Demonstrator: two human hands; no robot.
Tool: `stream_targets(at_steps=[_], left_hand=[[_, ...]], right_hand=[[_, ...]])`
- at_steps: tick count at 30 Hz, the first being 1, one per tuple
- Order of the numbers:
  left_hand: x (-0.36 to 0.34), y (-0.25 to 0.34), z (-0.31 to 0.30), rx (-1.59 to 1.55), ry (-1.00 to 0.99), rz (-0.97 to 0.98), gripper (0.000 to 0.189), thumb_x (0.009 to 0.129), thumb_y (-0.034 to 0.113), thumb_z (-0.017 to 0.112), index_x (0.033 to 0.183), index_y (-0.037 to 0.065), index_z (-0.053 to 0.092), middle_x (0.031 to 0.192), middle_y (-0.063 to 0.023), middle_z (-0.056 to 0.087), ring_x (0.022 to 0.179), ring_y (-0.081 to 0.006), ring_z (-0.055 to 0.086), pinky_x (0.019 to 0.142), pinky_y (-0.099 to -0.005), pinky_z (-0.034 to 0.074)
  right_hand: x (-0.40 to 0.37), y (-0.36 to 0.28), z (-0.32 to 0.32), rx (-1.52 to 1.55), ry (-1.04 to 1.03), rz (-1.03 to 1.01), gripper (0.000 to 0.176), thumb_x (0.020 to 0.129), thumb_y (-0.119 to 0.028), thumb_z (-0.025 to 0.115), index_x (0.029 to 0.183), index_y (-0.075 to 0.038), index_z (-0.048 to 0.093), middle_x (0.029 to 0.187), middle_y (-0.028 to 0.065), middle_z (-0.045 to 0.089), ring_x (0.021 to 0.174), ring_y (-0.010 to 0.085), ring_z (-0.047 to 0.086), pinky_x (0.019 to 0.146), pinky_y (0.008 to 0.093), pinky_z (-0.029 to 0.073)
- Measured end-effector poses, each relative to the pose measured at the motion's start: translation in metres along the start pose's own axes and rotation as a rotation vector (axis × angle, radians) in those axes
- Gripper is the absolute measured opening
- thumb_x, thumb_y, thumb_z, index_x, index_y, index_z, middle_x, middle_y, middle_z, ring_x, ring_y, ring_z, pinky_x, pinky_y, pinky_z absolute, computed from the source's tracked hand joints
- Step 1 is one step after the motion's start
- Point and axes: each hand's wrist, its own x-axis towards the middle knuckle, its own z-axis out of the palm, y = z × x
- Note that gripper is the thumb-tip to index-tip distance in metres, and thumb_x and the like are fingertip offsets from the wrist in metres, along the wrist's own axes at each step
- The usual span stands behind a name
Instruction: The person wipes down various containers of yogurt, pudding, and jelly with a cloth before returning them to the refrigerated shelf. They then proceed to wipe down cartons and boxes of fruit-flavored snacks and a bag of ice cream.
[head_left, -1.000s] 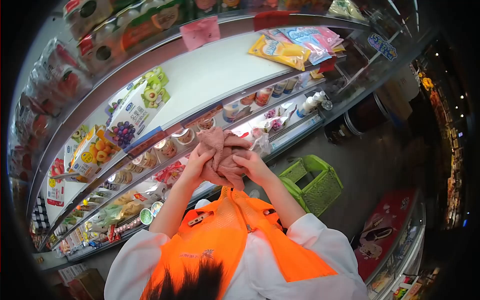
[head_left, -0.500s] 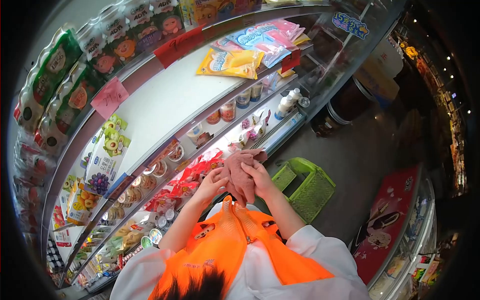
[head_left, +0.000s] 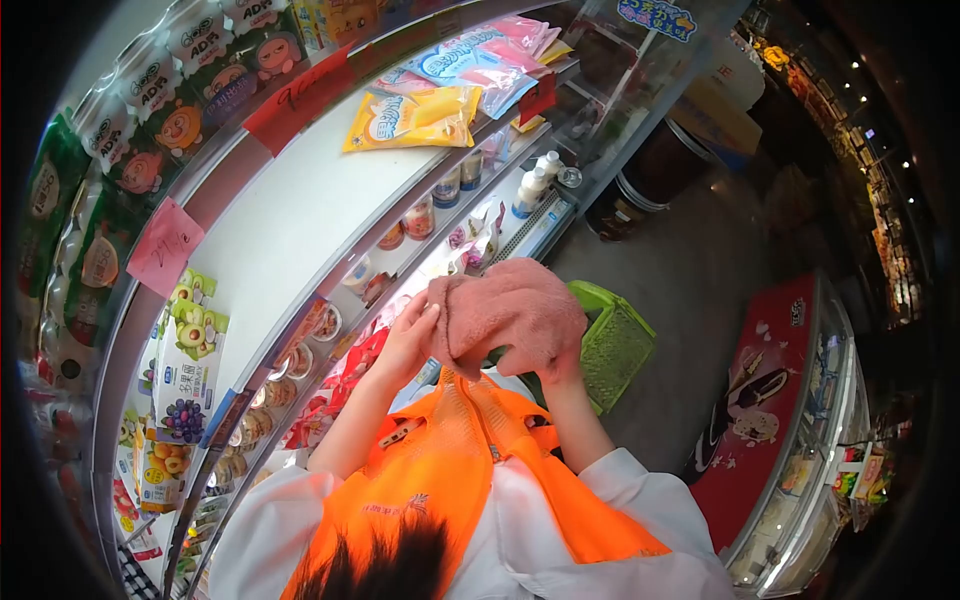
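A pink cloth (head_left: 515, 310) is held up in front of my chest, draped over my right hand (head_left: 530, 360), which is almost wholly hidden under it. My left hand (head_left: 408, 338) grips the cloth's left edge with the fingers curled on it. Both hands hover in front of a refrigerated display shelf (head_left: 300, 220), apart from it. I wear an orange vest over white sleeves.
The white shelf carries yellow and pink snack bags (head_left: 415, 115) at its far end and fruit drink cartons (head_left: 185, 360) at the left. Cups and bottles (head_left: 440, 205) fill the lower tiers. A green basket (head_left: 615, 345) sits on the floor to the right, a red freezer chest (head_left: 760, 400) beyond it.
The cloth has spread out and now covers my right hand. The view has swung left along the shelf, and both hands stay at chest height.
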Motion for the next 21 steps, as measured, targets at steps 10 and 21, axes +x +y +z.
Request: stream_targets(at_steps=[10, 21], left_hand=[[0.049, -0.022, 0.017, 0.095, 0.001, -0.097, 0.042, 0.094, 0.015, 0.045, 0.134, 0.009, 0.034, 0.123, -0.007, 0.05, 0.108, -0.0166, 0.053, 0.088, -0.0324, 0.046], [0.105, 0.002, 0.009, 0.096, 0.277, 0.01, 0.044, 0.095, 0.025, 0.043, 0.133, 0.005, 0.033, 0.13, -0.0118, 0.047, 0.114, -0.0243, 0.052, 0.092, -0.0367, 0.043]], right_hand=[[-0.007, 0.024, -0.028, 0.106, 0.033, 0.298, 0.037, 0.064, -0.015, 0.067, 0.095, -0.004, 0.052, 0.09, 0.0084, 0.057, 0.08, 0.0246, 0.058, 0.069, 0.0288, 0.046], [-0.001, 0.068, -0.14, 0.655, 0.26, 0.442, 0.03, 0.073, -0.016, 0.057, 0.1, -0.004, 0.05, 0.092, 0.0061, 0.055, 0.082, 0.0205, 0.057, 0.07, 0.0264, 0.045]])
